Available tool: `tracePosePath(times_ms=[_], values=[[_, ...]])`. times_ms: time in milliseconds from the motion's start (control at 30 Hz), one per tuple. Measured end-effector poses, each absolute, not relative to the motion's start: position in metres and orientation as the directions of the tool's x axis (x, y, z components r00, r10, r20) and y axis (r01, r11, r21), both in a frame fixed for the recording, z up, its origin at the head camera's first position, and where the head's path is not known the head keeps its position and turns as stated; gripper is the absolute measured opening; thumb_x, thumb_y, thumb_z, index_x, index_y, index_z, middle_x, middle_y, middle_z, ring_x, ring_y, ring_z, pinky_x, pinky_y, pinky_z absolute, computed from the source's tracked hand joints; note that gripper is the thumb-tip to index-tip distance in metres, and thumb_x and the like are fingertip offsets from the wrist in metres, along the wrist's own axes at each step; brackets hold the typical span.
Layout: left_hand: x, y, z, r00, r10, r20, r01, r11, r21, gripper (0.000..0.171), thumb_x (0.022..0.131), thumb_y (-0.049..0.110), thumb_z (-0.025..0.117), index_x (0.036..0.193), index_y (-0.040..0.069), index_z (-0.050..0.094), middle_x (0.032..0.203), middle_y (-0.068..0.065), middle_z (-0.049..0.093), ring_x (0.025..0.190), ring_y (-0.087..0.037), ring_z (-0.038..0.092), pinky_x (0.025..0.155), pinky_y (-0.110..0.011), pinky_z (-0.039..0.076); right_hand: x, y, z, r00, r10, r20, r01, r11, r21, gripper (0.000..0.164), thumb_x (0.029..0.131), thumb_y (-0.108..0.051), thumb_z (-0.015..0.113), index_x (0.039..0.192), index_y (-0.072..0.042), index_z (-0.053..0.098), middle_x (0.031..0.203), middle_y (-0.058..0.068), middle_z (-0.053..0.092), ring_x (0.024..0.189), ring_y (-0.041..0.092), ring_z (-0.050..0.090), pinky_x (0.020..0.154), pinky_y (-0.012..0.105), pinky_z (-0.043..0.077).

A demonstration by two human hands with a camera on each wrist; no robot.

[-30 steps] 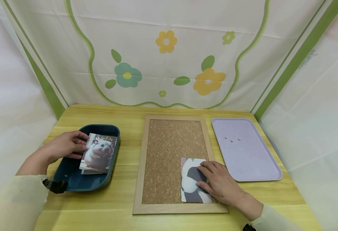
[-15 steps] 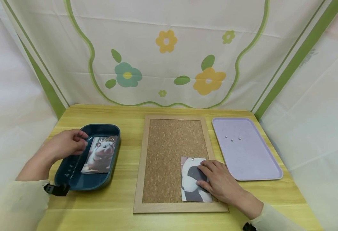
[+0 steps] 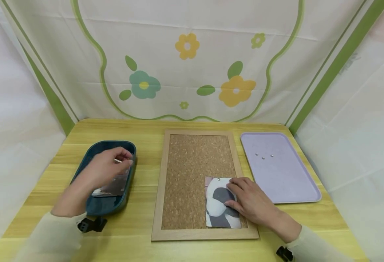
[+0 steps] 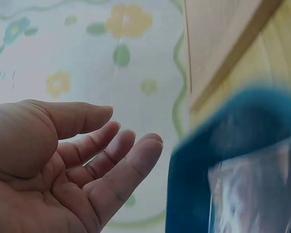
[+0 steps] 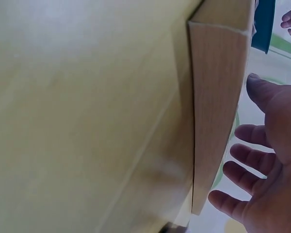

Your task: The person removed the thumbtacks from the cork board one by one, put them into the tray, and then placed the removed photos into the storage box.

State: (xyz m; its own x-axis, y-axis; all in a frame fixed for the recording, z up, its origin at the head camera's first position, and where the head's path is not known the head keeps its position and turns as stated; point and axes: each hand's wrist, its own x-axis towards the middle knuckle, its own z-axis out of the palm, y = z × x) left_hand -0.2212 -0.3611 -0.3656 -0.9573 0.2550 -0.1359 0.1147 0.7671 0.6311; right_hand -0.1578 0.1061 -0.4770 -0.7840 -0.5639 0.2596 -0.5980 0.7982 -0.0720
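My left hand is over the dark teal bin, its fingers loosely bent. In the left wrist view the left hand holds nothing between thumb and fingers. Below it in the bin lies a hamster picture card, partly hidden by the hand. My right hand rests on the right part of a black-and-white animal picture card. That card lies at the lower right of the framed corkboard, with a silver pushpin at its top edge.
To the right of the corkboard lies a lilac tray with 3 small silver pins on it. Everything stands on a wood-grain table. A white flowered cloth hangs behind the table.
The hamster card tilted up at my left hand's fingers has dropped flat into the bin. The left hand has let go and moved right over it. The right hand stays nearly still.
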Motion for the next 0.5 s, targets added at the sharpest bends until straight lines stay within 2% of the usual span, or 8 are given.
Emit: tracePosePath(times_ms=[167, 333, 500], values=[[-0.217, -0.326, -0.376, -0.947, 0.296, -0.122, 0.147, 0.739, 0.658, 0.024, 0.108, 0.027, 0.061, 0.124, 0.01, 0.068, 0.119, -0.01, 0.072, 0.104, -0.026, 0.069, 0.078, -0.039, 0.058, -0.159, 0.11, -0.476, -0.768, -0.575, 0.281, -0.61, 0.791, -0.046, 0.053, 0.097, -0.046, 0.075, 0.129, -0.003, 0.071, 0.132, 0.016, 0.067, 0.122, 0.036, 0.063, 0.098, 0.054, 0.056], [-0.217, -0.292, -0.387, -0.942, 0.326, -0.085, 0.187, 0.716, 0.673, 0.018, 0.106, 0.02, 0.065, 0.118, 0.01, 0.071, 0.113, -0.006, 0.074, 0.104, -0.024, 0.069, 0.081, -0.039, 0.058, -0.158, 0.113, -0.476, -0.785, -0.561, 0.265, -0.591, 0.806, -0.044, 0.055, 0.097, -0.046, 0.075, 0.13, -0.003, 0.071, 0.134, 0.017, 0.066, 0.123, 0.036, 0.062, 0.096, 0.055, 0.056], [-0.213, -0.257, -0.399, -0.922, 0.383, -0.059, 0.246, 0.696, 0.674, 0.011, 0.102, 0.012, 0.068, 0.112, 0.009, 0.072, 0.102, -0.003, 0.074, 0.095, -0.017, 0.068, 0.079, -0.035, 0.058, -0.158, 0.115, -0.474, -0.808, -0.536, 0.244, -0.563, 0.824, -0.055, 0.056, 0.097, -0.045, 0.076, 0.132, -0.001, 0.07, 0.135, 0.017, 0.066, 0.123, 0.035, 0.062, 0.095, 0.055, 0.056]])
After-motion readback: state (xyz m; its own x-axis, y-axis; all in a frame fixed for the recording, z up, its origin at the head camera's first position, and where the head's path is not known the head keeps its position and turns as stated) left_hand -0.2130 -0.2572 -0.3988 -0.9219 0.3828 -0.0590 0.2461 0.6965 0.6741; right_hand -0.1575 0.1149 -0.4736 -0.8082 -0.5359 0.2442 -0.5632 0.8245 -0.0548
